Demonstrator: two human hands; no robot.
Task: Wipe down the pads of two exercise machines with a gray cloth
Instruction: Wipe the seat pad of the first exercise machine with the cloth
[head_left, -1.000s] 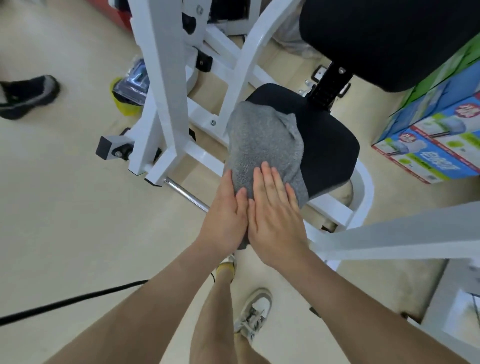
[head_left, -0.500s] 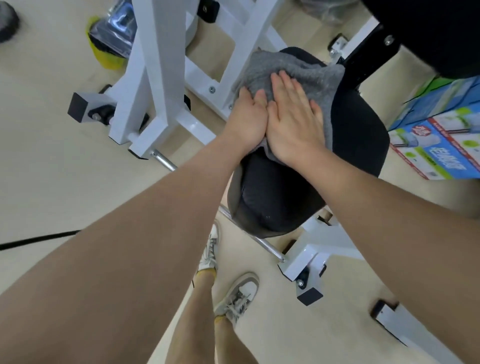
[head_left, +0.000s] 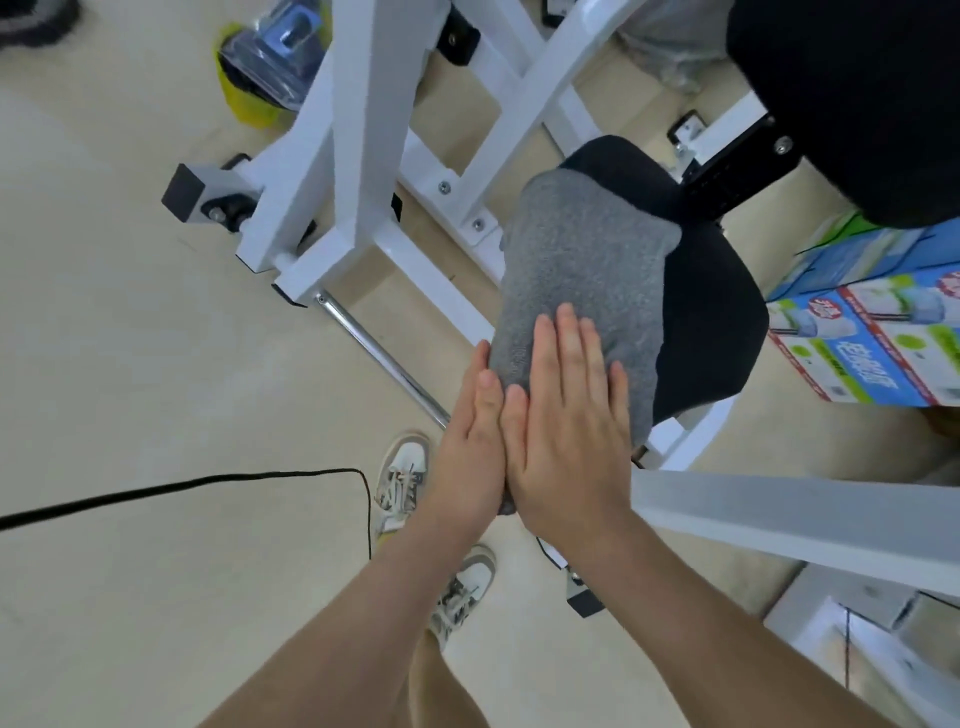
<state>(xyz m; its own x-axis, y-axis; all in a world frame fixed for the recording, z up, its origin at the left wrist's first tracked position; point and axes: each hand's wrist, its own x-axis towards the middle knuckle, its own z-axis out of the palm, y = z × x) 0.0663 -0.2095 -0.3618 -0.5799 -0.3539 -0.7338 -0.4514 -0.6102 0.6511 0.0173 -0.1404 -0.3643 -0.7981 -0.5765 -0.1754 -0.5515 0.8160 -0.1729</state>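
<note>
A gray cloth (head_left: 576, 270) lies spread over the left half of a black seat pad (head_left: 711, 317) on a white exercise machine (head_left: 363, 171). My right hand (head_left: 566, 421) lies flat on the cloth's near end, fingers straight, pressing it down over the pad's near edge. Beside it, touching it, my left hand (head_left: 472, 447) presses flat against the cloth's left side. A larger black back pad (head_left: 857, 98) hangs above at the upper right.
Blue and green cartons (head_left: 883, 332) stand on the floor at the right. A white bar (head_left: 800, 519) crosses near my right forearm. A chrome rod (head_left: 379, 358), a black cable (head_left: 171, 488) and a yellow-based appliance (head_left: 260, 67) lie to the left.
Both hands have pulled the cloth back from the pad's far end to its near edge. The view has drawn back with them.
</note>
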